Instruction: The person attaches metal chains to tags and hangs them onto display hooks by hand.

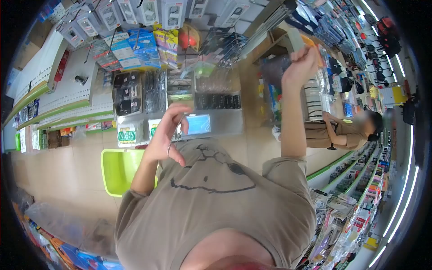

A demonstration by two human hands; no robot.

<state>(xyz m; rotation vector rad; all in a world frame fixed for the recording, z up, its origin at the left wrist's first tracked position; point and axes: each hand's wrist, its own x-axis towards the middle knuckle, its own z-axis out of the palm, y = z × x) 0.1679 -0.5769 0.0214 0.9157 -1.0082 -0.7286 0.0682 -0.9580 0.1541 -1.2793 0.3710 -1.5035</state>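
My left hand (163,137) is half curled in front of my shirt, with a thin, curved metal wire piece (170,143) across the fingers. Just beside its fingertips lies a blue flat pack (197,124) on the low display shelf (229,130). Raised at the upper right, my right hand (300,67) has its fingers bent inward; whatever they grip is hidden. An orange item (311,44) and a dark, blurred package (275,69) show close to that hand.
Carded goods (141,47) hang on hooks ahead, above trays of black items (128,92). A lime-green bin (121,173) stands on the floor at left, near white shelves (67,94). To the right, another person (346,132) is beside stocked racks (351,202).
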